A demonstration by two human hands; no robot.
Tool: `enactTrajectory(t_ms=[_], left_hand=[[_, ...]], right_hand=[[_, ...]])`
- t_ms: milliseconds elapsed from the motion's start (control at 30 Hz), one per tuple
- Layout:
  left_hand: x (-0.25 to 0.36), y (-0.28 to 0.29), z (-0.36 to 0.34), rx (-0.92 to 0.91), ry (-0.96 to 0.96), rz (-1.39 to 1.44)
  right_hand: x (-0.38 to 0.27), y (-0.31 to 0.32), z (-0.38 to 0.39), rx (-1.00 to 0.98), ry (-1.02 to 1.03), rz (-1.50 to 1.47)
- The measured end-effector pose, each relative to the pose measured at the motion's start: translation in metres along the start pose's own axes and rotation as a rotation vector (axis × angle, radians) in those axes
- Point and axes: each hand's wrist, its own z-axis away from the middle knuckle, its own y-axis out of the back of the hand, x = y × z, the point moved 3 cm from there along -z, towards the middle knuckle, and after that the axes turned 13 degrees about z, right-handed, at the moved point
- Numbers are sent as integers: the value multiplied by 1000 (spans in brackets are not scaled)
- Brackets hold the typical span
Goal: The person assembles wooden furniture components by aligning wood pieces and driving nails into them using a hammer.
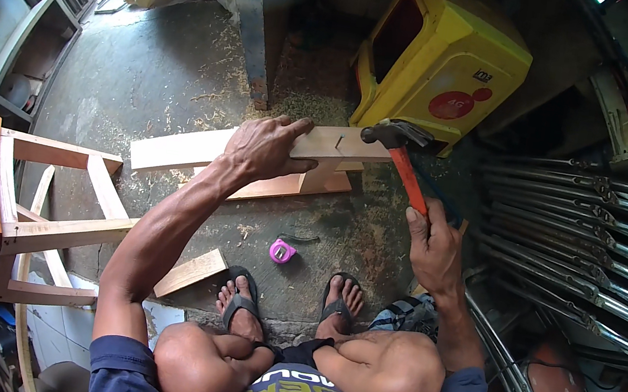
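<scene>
My left hand presses down on a pale wooden board that lies across a second, reddish board on the floor. A small nail stands in the board near its right end, just beyond my fingers. My right hand grips the orange handle of a claw hammer. The dark hammer head sits at the board's right end, close to the nail.
A pink tape measure lies on the concrete by my sandalled feet. A short wood offcut lies at left. A wooden stool frame lies on its side far left. A yellow plastic stool and stacked metal chair frames stand at right.
</scene>
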Motion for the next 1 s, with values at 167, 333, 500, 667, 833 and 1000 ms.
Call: enactTrajectory(t_ms=[167, 333, 500, 667, 833, 1000], left_hand=[[3, 0, -1, -17, 33, 0], [2, 5, 2, -21, 35, 22], [4, -1, -2, -9, -2, 25], [-4, 8, 15, -52, 86, -7], [10, 0, 6, -32, 18, 39], [3, 3, 15, 3, -15, 63]], right_hand=[[-6, 3, -8, -63, 25, 10], [-24, 0, -16, -17, 82, -44], [-11, -10, -26, -187, 57, 231], [-68, 101, -28, 307, 51, -812], [14, -6, -6, 354, 395, 476], [-7, 4, 8, 74, 51, 341]])
